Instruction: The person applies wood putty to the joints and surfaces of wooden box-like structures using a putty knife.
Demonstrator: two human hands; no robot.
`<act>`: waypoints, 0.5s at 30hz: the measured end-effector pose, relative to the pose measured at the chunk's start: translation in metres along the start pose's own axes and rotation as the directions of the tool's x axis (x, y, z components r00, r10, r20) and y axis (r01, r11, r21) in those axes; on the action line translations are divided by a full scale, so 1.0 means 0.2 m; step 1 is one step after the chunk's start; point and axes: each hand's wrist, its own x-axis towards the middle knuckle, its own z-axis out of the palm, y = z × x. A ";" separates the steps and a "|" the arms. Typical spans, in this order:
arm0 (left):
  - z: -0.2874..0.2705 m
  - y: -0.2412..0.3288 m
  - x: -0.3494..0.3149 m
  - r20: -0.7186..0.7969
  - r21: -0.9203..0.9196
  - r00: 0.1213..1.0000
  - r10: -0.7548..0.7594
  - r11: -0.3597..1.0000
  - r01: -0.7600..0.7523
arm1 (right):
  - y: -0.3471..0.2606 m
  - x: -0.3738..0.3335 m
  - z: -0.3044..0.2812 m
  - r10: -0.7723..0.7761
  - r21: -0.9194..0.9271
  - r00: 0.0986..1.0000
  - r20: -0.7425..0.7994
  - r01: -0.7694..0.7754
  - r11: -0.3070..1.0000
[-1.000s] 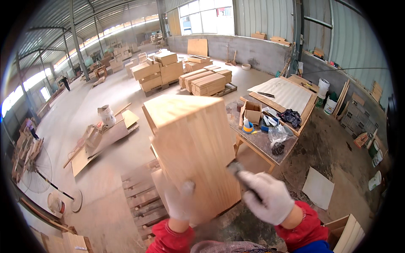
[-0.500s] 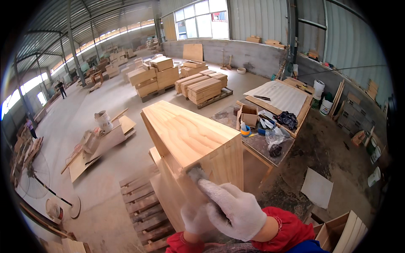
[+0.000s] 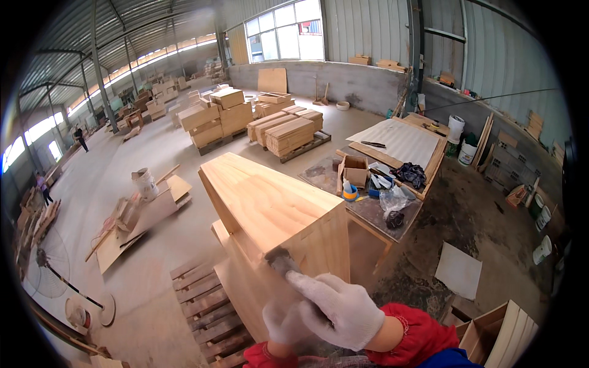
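Note:
My right hand (image 3: 343, 311), in a white knitted glove, is closed on a small dark-grey flat tool (image 3: 283, 261); its exact kind does not show. The tool's end rests against the near left corner of a pale wooden box (image 3: 270, 190), where the top meets the near end. My left hand (image 3: 284, 320), also gloved in white, is just left of and below the right one, close against the box's near side. It is smeared by motion, and its fingers cannot be made out. The box lies on another pale wooden piece (image 3: 239, 294).
A slatted pallet (image 3: 205, 306) lies under the stack. To the right, a worktable (image 3: 380, 218) bears a cardboard box (image 3: 354, 172), a blue-and-orange tape roll (image 3: 350, 191) and plastic bags. Farther off stand stacked boards (image 3: 288, 135). A fan (image 3: 64, 279) stands at left; two people are far left.
The whole view has shifted slightly, with the scene sliding a little left. The tool stays at the same box corner in my right hand; my left hand remains beside it.

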 end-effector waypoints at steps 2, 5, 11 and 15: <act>-0.03 -0.02 0.01 0.039 0.138 0.996 0.081 0.987 -0.086 | 0.00 0.00 -0.01 -0.017 -0.004 1.000 -0.023 0.017 1.000; 0.00 -0.01 0.01 0.008 0.220 0.996 0.090 0.971 -0.090 | 0.04 0.02 -0.01 -0.073 -0.011 0.993 -0.091 0.073 0.997; -0.04 -0.02 0.00 -0.008 0.291 0.992 0.126 0.949 -0.118 | 0.06 -0.01 -0.01 -0.021 -0.006 0.997 -0.068 0.021 1.000; -0.05 -0.04 0.02 -0.034 0.343 0.982 0.188 0.925 -0.165 | 0.12 0.02 0.00 -0.074 0.012 0.986 -0.150 0.076 0.997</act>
